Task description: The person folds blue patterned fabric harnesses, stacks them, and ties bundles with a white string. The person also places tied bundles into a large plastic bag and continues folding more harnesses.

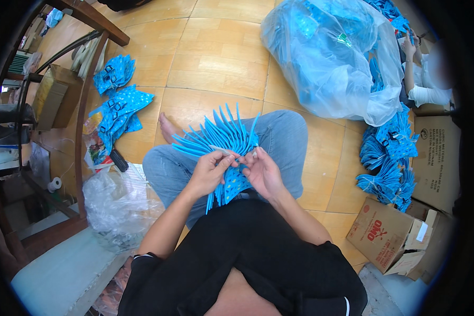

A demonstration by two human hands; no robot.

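A bundle of thin blue patterned fabric pieces (224, 131) rests on my lap, fanned out at its far end and bunched in at the middle. My left hand (209, 173) lies against its near left side, thumb and fingers pinched together. From the right, my right hand (266, 173) meets it, fingertips also pinched at the bundle's narrow middle. Whatever thin thing the fingertips hold there is too small to make out. More blue fabric with light dots (234, 184) hangs below the hands.
A large clear plastic bag (332, 58) of blue pieces stands far right, near another person's arm (410, 66). Blue bundles lie left (122, 113) and right (387, 158). An open carton (387, 234) sits near right; crumpled plastic (116, 205) and a wooden frame (84, 116) are left.
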